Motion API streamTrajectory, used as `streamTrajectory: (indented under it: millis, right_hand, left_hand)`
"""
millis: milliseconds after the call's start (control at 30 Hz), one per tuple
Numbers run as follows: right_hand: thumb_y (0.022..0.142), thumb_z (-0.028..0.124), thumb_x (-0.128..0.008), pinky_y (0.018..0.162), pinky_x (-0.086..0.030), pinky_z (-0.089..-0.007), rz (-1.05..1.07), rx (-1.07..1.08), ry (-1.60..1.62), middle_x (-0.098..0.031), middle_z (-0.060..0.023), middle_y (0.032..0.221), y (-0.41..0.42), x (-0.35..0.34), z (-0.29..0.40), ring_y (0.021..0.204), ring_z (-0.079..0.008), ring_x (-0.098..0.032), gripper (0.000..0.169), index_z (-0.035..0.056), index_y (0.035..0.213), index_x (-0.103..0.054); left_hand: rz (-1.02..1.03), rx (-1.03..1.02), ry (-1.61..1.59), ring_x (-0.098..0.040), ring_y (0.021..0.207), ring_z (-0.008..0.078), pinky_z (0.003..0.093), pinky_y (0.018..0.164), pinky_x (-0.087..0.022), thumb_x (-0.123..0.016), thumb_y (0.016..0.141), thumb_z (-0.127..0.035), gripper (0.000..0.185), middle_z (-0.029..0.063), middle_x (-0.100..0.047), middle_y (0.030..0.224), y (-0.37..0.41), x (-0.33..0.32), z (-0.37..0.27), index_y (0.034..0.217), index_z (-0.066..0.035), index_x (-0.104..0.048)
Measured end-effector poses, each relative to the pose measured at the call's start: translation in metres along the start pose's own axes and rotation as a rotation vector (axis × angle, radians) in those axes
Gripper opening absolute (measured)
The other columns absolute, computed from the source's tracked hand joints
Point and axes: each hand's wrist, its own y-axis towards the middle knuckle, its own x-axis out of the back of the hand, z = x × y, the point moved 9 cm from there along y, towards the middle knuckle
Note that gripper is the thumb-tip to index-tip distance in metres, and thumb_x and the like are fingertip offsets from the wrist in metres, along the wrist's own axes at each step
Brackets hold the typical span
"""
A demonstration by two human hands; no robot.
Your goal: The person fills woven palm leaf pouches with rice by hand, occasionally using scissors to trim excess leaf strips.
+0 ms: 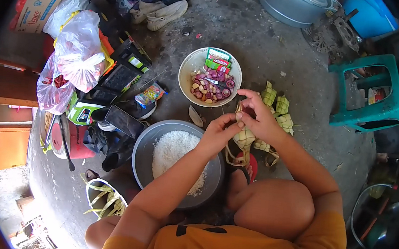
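Between my two hands is a woven palm-leaf ketupat pouch (244, 138), its leaf tails hanging down. My left hand (220, 131) pinches its upper end from the left. My right hand (257, 111) grips the same end from the right, with its index finger raised. Fingers hide part of the pouch's top. Below my left forearm rests a grey basin (142, 155) holding white rice grains (176, 147). More woven pouches (281, 105) lie on the floor just beyond my right hand.
A white bowl (187, 64) ahead holds shallots, garlic and seasoning packets. At left are shoes, a phone (125, 121) and plastic bags (81, 50). A bucket (90, 189) with leaf pouches stands lower left. To the right is a green stool (375, 113); a metal pot (295, 8) stands beyond.
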Motion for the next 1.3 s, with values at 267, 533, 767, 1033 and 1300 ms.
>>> streamTrajectory:
  millis: [267,533,767,1033,1300]
  right_hand:
    - [0.086,0.005,-0.056,0.08,-0.043,-0.0257,0.229,-0.165,0.035,-0.052,-0.0044,0.097,0.029,-0.015,-0.035,0.088,-0.0104,-0.051,0.045,0.0077,0.128,-0.04]
    - [0.084,0.012,-0.048,0.077,-0.047,-0.0397,0.238,0.205,-1.153,-0.054,-0.0145,0.101,0.118,-0.028,-0.095,0.091,-0.0304,-0.057,0.025,0.0068,0.107,-0.054]
    - [0.085,0.011,-0.043,0.074,-0.05,-0.0408,0.315,-0.007,-1.409,-0.048,-0.0124,0.11,0.146,-0.046,-0.138,0.092,-0.0306,-0.056,0.038,0.0095,0.122,-0.047]
    - [0.081,0.009,-0.049,0.076,-0.049,-0.0406,0.351,-0.009,-1.375,-0.046,-0.0159,0.117,0.146,-0.039,-0.125,0.096,-0.0302,-0.056,0.047,0.0069,0.127,-0.041]
    - [0.08,-0.001,-0.057,0.08,-0.043,-0.0268,0.551,-0.341,-0.307,-0.053,-0.005,0.109,0.059,0.024,-0.053,0.092,-0.0096,-0.051,0.054,0.005,0.13,-0.038]
  left_hand:
    - [-0.111,0.349,-0.383,-0.059,0.091,0.0154,0.0301,0.08,-0.048,-0.054,0.086,-0.009,0.019,0.0058,-0.061,0.099,-0.002,0.026,0.056,0.104,-0.003,-0.058]
    - [-0.159,0.352,-0.377,-0.06,0.09,0.0165,0.0309,0.08,-0.048,-0.053,0.087,-0.01,0.021,0.0066,-0.061,0.102,-0.004,0.041,0.074,0.106,-0.002,-0.057]
    - [-0.132,0.353,-0.402,-0.06,0.087,0.0131,0.0279,0.074,-0.05,-0.054,0.089,-0.015,0.025,0.0055,-0.061,0.097,-0.01,0.046,0.083,0.112,-0.005,-0.057]
    - [-0.177,0.367,-0.351,-0.06,0.083,0.012,0.0267,0.071,-0.05,-0.057,0.089,-0.021,0.026,0.0049,-0.061,0.095,-0.009,0.052,0.091,0.107,-0.002,-0.057]
    - [-0.141,0.4,-0.237,-0.06,0.083,0.0123,0.0264,0.069,-0.05,-0.057,0.089,-0.018,0.025,0.0062,-0.062,0.091,-0.01,0.05,0.085,0.107,-0.001,-0.058]
